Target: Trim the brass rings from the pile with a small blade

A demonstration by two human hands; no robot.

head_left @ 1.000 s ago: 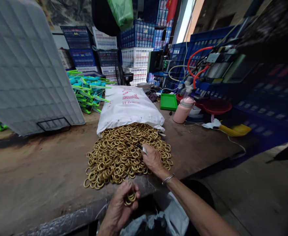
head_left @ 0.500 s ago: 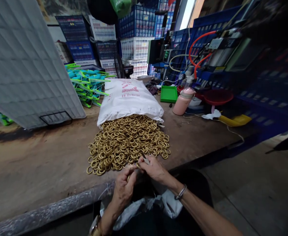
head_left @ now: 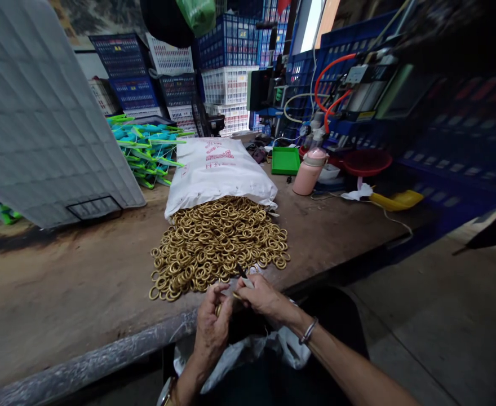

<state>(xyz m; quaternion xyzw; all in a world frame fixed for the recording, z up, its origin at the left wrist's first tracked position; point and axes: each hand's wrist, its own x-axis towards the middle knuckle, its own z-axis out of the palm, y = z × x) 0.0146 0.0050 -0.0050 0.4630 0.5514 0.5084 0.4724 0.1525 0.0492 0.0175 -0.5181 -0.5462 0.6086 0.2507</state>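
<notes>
- rings (head_left: 214,248): smooth, brassy metal with a soft sheen
- sack (head_left: 226,179): matt, creased, plastic-looking
- tabletop (head_left: 79,282): dull, stained
- tray (head_left: 286,162): smooth plastic
- bracelet (head_left: 308,331): shiny metal

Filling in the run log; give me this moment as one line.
left hand: holding gold ring | right hand: holding dark-tipped tool | ring pile: at mouth of white sack

I've got a brown worktop (head_left: 83,304), gold rings (head_left: 218,242) heaped near its front edge, printed white sack (head_left: 220,177) behind them, teal-and-lime pieces (head_left: 146,149) piled left, green tray (head_left: 285,161) and pink bottle (head_left: 307,177) right
</notes>
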